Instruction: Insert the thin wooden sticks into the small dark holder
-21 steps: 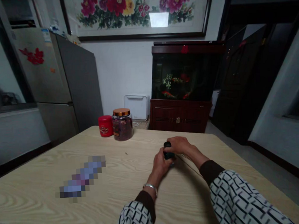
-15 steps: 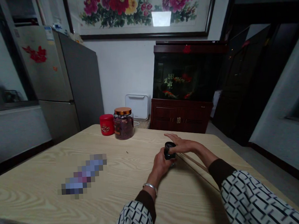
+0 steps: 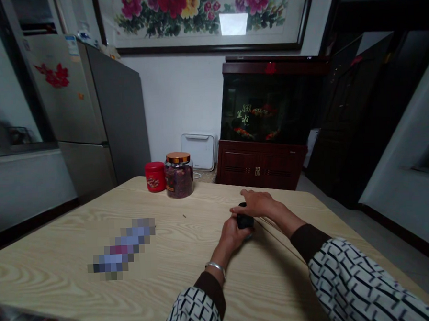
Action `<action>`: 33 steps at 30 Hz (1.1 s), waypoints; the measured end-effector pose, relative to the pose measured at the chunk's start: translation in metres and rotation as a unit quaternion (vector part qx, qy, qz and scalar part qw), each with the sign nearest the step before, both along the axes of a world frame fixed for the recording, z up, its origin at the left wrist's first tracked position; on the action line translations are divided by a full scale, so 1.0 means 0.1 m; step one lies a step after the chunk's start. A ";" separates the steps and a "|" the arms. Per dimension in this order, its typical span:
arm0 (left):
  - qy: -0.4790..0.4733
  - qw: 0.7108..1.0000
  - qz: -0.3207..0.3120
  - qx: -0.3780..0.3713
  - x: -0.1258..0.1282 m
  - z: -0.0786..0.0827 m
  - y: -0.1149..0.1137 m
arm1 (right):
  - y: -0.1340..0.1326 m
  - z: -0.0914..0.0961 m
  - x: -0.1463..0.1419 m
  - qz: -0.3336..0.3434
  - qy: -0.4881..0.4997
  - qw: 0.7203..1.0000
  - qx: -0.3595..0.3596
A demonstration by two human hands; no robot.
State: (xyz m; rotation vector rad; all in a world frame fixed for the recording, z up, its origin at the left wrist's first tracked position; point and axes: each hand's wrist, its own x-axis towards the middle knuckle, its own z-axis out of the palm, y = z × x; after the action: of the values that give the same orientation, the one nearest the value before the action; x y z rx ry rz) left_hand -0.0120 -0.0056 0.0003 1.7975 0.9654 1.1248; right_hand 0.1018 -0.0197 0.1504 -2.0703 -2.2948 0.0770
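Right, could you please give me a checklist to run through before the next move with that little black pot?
1. Left hand wrapped round the lower part of the black pot: ok.
2. Right hand lying over the pot's top: ok; whether it grips, cannot tell.
3. Pot's base resting on the table: cannot tell, the fingers hide it.
4. Lid tight or loose: cannot tell, it is covered.
5. Glass jar and red tin well apart from the hands, near the far edge: ok.
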 end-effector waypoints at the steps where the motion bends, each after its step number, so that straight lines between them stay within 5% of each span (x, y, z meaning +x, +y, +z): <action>1: 0.002 1.000 -0.001 -0.002 0.00 0.00 0.00 | -0.01 0.00 -0.01 -0.028 -0.029 0.999 -0.004; 3: -0.002 1.000 -0.002 0.005 -0.01 0.00 -0.01 | -0.02 0.00 -0.02 -0.021 -0.052 0.998 -0.028; 7: -0.027 0.999 -0.008 0.017 -0.01 -0.03 0.00 | -0.01 0.02 0.05 0.105 0.033 0.992 -0.060; 12: -0.035 0.999 -0.015 0.002 0.00 -0.02 -0.01 | 0.02 -0.02 0.04 0.015 -0.027 0.999 -0.041; 14: -0.030 0.999 -0.016 0.002 -0.01 0.00 -0.02 | 0.03 0.02 0.05 0.046 -0.032 0.997 -0.045; 18: -0.027 1.000 -0.008 0.000 -0.04 0.05 -0.05 | -0.01 0.15 0.22 0.136 0.123 0.983 0.008; 20: -0.035 0.999 -0.009 0.003 -0.05 0.05 -0.06 | -0.12 0.11 0.33 0.131 0.266 0.954 0.050; 22: -0.040 0.999 -0.015 0.003 -0.05 0.04 -0.06 | -0.30 -0.09 0.41 0.101 0.405 0.905 0.076; 25: -0.034 0.999 -0.017 0.006 -0.06 0.02 -0.05 | -0.66 -0.67 0.45 0.034 0.502 0.857 0.107; 29: -0.019 1.000 -0.007 0.005 -0.07 -0.01 -0.04 | -1.05 -1.42 0.43 -0.032 0.487 0.862 0.140; 33: -0.013 1.000 -0.006 0.005 -0.09 -0.02 -0.04 | -1.17 -1.59 0.50 -0.033 0.376 0.913 0.154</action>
State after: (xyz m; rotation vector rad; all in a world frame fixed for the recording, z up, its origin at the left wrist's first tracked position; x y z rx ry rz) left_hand -0.0212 -0.0099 -0.0021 1.7894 0.9344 1.1444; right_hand 0.1521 -0.1366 -0.0088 -1.5709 -1.6387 0.4025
